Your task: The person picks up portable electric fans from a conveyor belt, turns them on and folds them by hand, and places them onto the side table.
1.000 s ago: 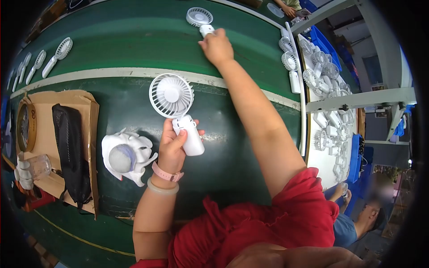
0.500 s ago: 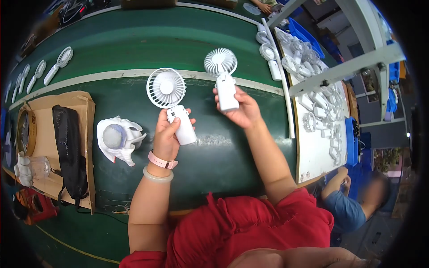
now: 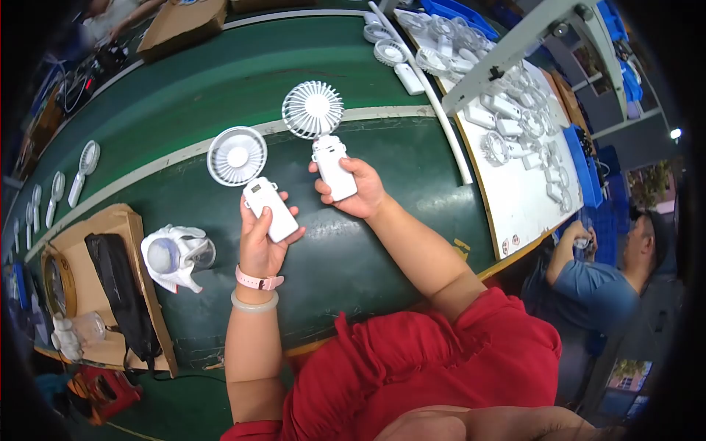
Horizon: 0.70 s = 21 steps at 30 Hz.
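My left hand is closed around the handle of a white handheld fan, whose round grille head tilts up and to the left. A small dark window shows near the top of that handle. Another white handheld fan is gripped in my right hand, its finned head pointing away from me. Both fans are held above the green work surface, side by side and apart. Left of my left hand stands a clear jar with a crumpled white cloth-like piece against it.
A cardboard tray at left holds a black pouch and a tape roll. More fans lie along the far-left belt. Many fan parts cover a white board at right. A person in blue sits beyond it.
My head view has turned, so the surroundings are shifted and rotated. Both fans stay in my hands; the left one now shows more of its handle front, and the right one's head appears turned.
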Tool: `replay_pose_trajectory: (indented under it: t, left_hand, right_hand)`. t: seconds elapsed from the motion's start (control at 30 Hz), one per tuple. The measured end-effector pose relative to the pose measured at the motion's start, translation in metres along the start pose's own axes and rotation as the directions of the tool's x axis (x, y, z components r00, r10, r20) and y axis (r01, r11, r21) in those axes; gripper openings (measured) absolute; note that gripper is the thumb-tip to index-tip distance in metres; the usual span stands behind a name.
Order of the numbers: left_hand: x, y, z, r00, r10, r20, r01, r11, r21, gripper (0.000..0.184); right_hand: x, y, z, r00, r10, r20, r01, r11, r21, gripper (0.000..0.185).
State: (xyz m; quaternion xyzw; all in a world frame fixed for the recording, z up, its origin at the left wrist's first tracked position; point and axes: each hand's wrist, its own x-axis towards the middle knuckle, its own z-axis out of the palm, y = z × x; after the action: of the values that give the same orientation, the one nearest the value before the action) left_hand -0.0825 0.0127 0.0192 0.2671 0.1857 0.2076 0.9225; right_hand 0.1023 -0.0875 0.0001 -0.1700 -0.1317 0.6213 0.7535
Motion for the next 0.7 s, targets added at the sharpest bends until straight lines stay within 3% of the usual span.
replay_pose_trajectory:
  t: [0.2, 0.37, 0.43, 0.47, 0.53, 0.7]
  left_hand:
    - [0.002, -0.002, -0.007, 1.0, 0.021, 0.001, -0.021, 0.999, 0.047, 0.052]
    - [0.001, -0.003, -0.009, 0.997, -0.045, -0.056, 0.046, 0.999, 0.013, 0.025]
    - [0.001, -0.003, -0.015, 0.998, -0.064, -0.001, 0.064, 0.998, -0.009, 0.024]
    - [0.0, -0.003, -0.016, 0.997, -0.067, 0.027, 0.067, 0.998, -0.01, 0.023]
    - [-0.001, -0.004, -0.014, 0.995, -0.084, 0.045, 0.085, 0.996, -0.017, 0.023]
    - [-0.001, -0.004, -0.014, 0.987, -0.111, 0.115, 0.114, 0.993, -0.017, 0.021]
  right_hand:
    - [0.003, 0.001, -0.002, 1.0, -0.008, 0.02, 0.008, 1.0, -0.024, 0.046]
    - [0.006, -0.002, 0.0, 0.997, 0.008, 0.074, -0.005, 0.999, -0.044, 0.051]
    - [0.007, 0.001, 0.001, 0.996, -0.012, -0.09, 0.013, 1.0, 0.017, 0.049]
    - [0.006, 0.004, -0.003, 0.997, -0.055, -0.055, 0.058, 0.997, 0.053, 0.04]
    - [0.003, 0.004, -0.001, 0.995, -0.074, -0.063, 0.06, 0.978, -0.202, 0.037]
    - [0.004, 0.01, 0.012, 0.984, -0.069, -0.165, 0.022, 0.962, -0.273, 0.039]
